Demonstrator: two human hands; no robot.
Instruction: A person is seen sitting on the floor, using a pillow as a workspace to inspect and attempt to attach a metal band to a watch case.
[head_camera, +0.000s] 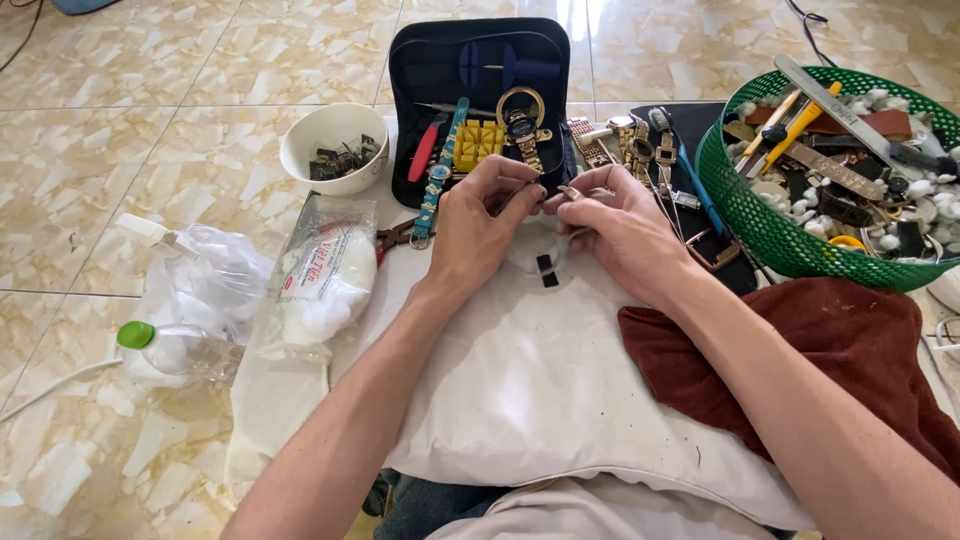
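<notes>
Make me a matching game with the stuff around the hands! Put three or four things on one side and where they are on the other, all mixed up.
Things:
1. white bowl
2. green basket
3. plastic bottle
4. dark red cloth

Places:
A. far right, full of tools and small parts
B. lying on the floor at the left
C. under the right forearm
D. left of the open black case, holding small dark parts

Pairs: 1-D, 2-A, 3-B, 4-C
</notes>
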